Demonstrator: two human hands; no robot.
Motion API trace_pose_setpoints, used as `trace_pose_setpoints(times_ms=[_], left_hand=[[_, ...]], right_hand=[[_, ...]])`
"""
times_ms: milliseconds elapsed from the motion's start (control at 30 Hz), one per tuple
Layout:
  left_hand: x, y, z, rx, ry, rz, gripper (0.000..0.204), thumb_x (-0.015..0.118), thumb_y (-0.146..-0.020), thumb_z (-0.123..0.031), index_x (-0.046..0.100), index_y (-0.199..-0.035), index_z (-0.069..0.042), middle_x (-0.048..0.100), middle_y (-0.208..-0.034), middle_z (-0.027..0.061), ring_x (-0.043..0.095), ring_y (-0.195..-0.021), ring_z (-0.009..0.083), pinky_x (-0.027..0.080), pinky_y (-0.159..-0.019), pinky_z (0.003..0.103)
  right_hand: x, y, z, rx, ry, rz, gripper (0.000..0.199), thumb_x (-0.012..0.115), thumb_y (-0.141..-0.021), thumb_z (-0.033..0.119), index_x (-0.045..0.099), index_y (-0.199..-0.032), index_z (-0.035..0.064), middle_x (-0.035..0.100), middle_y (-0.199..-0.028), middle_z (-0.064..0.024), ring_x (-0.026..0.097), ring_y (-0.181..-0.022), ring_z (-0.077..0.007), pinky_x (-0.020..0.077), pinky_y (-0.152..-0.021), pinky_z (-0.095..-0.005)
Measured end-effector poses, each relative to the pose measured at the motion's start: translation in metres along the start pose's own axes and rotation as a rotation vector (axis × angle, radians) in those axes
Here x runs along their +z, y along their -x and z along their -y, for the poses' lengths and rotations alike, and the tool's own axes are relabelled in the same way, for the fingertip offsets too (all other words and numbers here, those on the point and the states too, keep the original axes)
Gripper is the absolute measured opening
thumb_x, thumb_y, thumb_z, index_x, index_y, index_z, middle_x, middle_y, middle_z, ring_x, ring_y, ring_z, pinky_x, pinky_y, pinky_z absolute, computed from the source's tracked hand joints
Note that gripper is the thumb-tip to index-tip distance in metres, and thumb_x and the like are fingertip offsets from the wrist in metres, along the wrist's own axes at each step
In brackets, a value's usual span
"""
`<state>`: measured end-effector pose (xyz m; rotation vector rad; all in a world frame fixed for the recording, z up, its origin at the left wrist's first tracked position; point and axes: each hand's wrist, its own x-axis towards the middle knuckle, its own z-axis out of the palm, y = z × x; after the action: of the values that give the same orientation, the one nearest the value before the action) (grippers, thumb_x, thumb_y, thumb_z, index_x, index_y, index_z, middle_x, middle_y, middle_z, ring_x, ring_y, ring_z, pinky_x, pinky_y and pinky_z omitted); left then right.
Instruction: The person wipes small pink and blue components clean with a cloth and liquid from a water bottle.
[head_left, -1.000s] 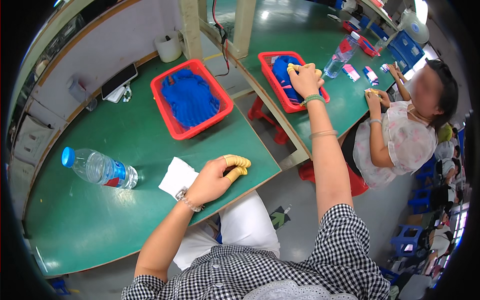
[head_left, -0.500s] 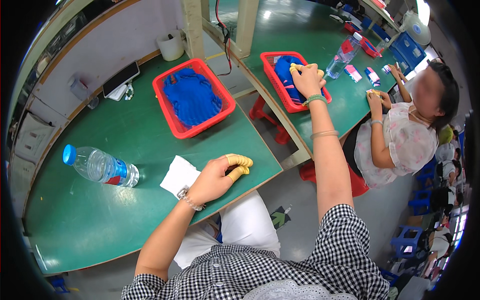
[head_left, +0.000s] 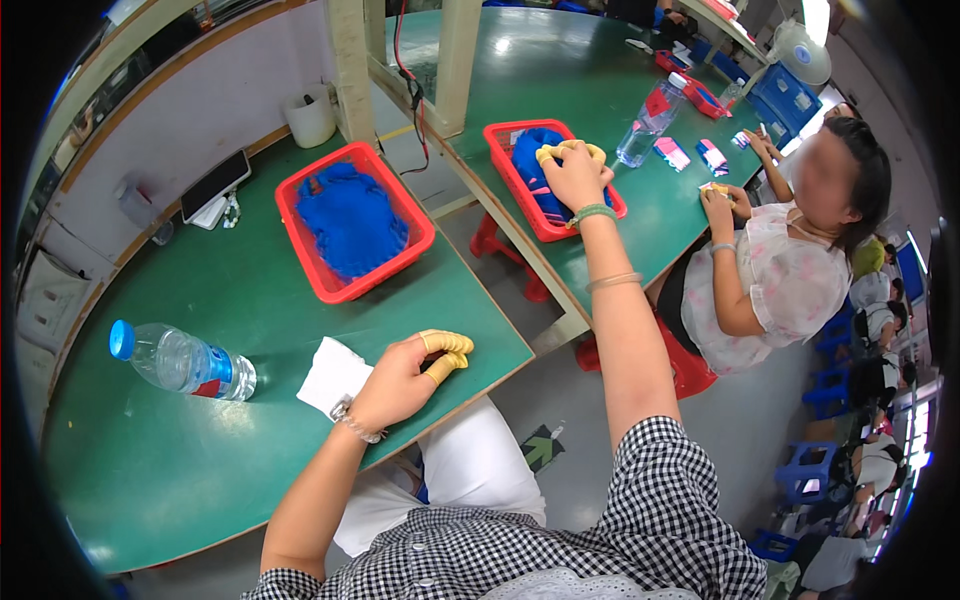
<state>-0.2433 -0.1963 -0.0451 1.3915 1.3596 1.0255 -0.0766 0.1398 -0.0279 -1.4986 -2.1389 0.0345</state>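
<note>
Two hands: left hand (head_left: 405, 378) curled, empty, on table (head_left: 200, 440); right hand (head_left: 575, 170) outstretched, grip closing on blue items (head_left: 535, 165).

1. Right hand (head_left: 575, 175): a second ago it lay on the right rim of the far red basket (head_left: 507, 155); half a second ago it was further left, over the blue pieces (head_left: 535, 170). Now it sits over the basket's middle, yellow-capped fingers (head_left: 563, 149) curled down onto the blue pile.
2. Right forearm: swung slightly left with the hand.
3. Water bottle (head_left: 182, 361): lies a little further right and nearer in the picture than before. The near basket (head_left: 352, 222) and white sheet (head_left: 333, 375) show the same small drift, so this may be head movement only; cannot tell.
</note>
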Motion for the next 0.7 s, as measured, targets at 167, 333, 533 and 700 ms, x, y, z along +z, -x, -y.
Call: trace_pose_setpoints(times_ms=[167, 333, 533, 700], left_hand=[[-0.0006, 0.0011, 0.0008, -0.004, 0.0, -0.005, 0.021, 0.062, -0.098, -0.004, 0.069, -0.117, 0.002, 0.07, -0.115, 0.0097, 0.068, -0.101, 0.016, 0.054, -0.092, 0.029], [-0.0003, -0.0004, 0.0, 0.007, -0.007, 0.008, 0.022, 0.062, -0.098, -0.005, 0.069, -0.118, 0.002, 0.07, -0.115, 0.0092, 0.068, -0.101, 0.016, 0.054, -0.092, 0.029], [0.0002, 0.0, 0.0007, 0.004, -0.018, 0.002, 0.022, 0.062, -0.098, -0.005, 0.069, -0.118, 0.002, 0.07, -0.115, 0.0092, 0.068, -0.101, 0.0162, 0.054, -0.092, 0.03], [0.0003, -0.0001, -0.0001, 0.005, -0.019, 0.003, 0.022, 0.062, -0.098, -0.005, 0.069, -0.118, 0.002, 0.07, -0.115, 0.0093, 0.068, -0.101, 0.0165, 0.054, -0.092, 0.03]], right_hand=[[-0.0021, 0.0017, 0.0039, 0.01, -0.017, 0.012, 0.036, 0.063, -0.092, 0.044, 0.078, -0.112, 0.0188, 0.059, -0.134, -0.005, 0.043, -0.134, -0.0315, 0.0247, -0.109, -0.0519], [-0.0017, -0.0001, 0.0024, 0.025, -0.033, 0.016, 0.036, 0.063, -0.092, 0.044, 0.078, -0.112, 0.0183, 0.059, -0.134, -0.0052, 0.043, -0.134, -0.0316, 0.0246, -0.109, -0.0519], [0.0007, -0.0008, 0.0015, 0.021, -0.044, 0.005, 0.036, 0.063, -0.091, 0.045, 0.078, -0.111, 0.0178, 0.06, -0.133, -0.0056, 0.042, -0.134, -0.0319, 0.0248, -0.109, -0.0529], [0.0015, -0.0011, -0.0004, 0.015, -0.04, -0.008, 0.036, 0.063, -0.091, 0.044, 0.078, -0.11, 0.0173, 0.06, -0.133, -0.0058, 0.042, -0.134, -0.0322, 0.0248, -0.109, -0.0538]])
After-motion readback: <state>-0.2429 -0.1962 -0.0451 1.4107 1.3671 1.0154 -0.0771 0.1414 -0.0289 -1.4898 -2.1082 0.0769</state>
